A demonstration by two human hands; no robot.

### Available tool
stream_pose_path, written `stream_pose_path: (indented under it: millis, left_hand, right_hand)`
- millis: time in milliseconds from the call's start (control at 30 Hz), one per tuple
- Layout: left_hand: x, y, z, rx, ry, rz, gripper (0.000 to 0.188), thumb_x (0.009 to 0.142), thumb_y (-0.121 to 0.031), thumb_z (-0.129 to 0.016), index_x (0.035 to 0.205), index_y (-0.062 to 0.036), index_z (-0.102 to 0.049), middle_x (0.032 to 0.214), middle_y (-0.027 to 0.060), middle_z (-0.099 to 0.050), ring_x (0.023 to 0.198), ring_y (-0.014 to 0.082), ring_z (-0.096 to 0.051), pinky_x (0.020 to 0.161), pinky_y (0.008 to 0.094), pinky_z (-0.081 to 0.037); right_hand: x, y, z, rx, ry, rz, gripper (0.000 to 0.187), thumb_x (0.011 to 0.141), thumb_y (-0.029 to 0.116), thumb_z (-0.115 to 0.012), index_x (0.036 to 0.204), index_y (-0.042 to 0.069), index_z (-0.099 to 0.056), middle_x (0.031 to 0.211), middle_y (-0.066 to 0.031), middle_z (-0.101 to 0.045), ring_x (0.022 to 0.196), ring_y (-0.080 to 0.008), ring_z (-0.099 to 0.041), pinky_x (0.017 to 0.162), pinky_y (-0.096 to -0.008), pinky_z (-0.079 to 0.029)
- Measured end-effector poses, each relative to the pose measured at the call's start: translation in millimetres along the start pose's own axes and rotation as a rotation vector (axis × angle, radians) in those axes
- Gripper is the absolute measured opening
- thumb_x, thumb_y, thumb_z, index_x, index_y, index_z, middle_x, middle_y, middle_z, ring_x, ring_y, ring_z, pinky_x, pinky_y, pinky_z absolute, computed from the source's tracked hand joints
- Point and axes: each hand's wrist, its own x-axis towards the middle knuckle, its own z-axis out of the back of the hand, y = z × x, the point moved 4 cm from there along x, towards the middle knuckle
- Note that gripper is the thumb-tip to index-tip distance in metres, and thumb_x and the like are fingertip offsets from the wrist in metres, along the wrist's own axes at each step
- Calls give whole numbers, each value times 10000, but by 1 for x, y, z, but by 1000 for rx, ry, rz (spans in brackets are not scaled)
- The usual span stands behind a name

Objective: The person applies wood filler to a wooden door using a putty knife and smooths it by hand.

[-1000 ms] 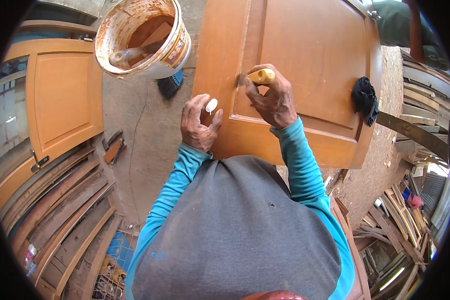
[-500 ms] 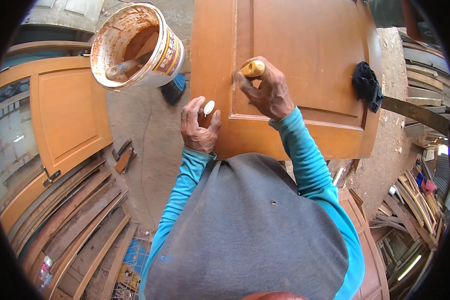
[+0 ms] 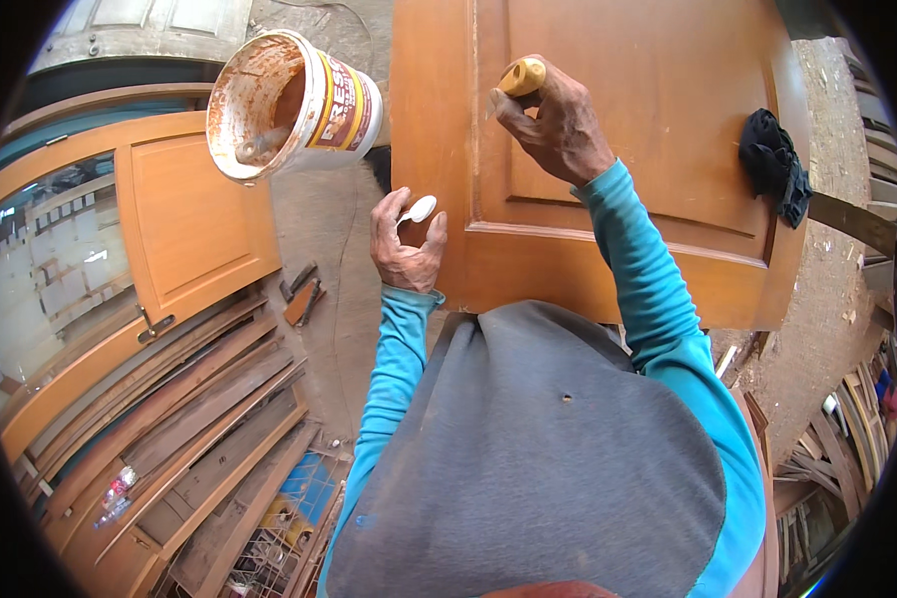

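A brown wooden panelled door (image 3: 444,100) lies flat in front of me. My right hand (image 3: 568,130) is over its left part, closed around a tool with a yellowish wooden handle (image 3: 522,77). The tool's working end is hidden under the hand, near the moulding groove that borders the panel. My left hand (image 3: 409,254) is by the door's near left edge. Its thumb and fingers are curled about a small white spoon (image 3: 422,209), whose bowl shows above the hand. Dark crumpled cloth (image 3: 772,164) lies on the door's right side.
A stained bucket (image 3: 344,110) with a wide mouth stands left of the door. Farther left leans an orange-brown door with glass (image 3: 204,219), above stacked planks (image 3: 199,409). Wood scraps (image 3: 837,448) lie at the right. A small wood piece (image 3: 304,299) is on the ground.
My right hand has moved up along the groove, away from me, with the wooden-handled tool. The spoon in my left hand has tilted to the right. The whole view has shifted a little.
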Motion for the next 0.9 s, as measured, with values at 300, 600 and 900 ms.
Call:
stream_pose_path:
  millis: [300, 600, 900]
  left_hand:
    - [-3, 2, 0, 77, 4, 16, 575, 821, -225, -898, 1296, -19, -649, 1248, 183, -668, 1098, 347, -685, 936, 440, -579]
    - [-1, 3, -1, 27, 1, -9, 582, 803, -219, -903, 1286, -13, -652, 1256, 190, -670, 1113, 347, -687, 941, 435, -581]
    - [-2, 2, 1, -64, 35, 18, 564, 803, -225, -906, 1258, -3, -657, 1271, 197, -669, 1157, 359, -678, 981, 434, -578]
  right_hand:
    - [-34, 13, -20, -10, 163, 92, 211, 927, 100, -796, 1008, -2, -631, 943, -141, -680, 769, -260, -700, 714, -370, -594]
    - [-3, -2, 8, -8, 51, -47, 162, 960, 98, -762, 1014, -4, -648, 867, -88, -696, 759, -170, -713, 714, -319, -609]
    - [-20, 15, -15, -52, 92, 40, 158, 919, 69, -773, 982, 7, -642, 901, -98, -660, 762, -203, -678, 686, -323, -585]
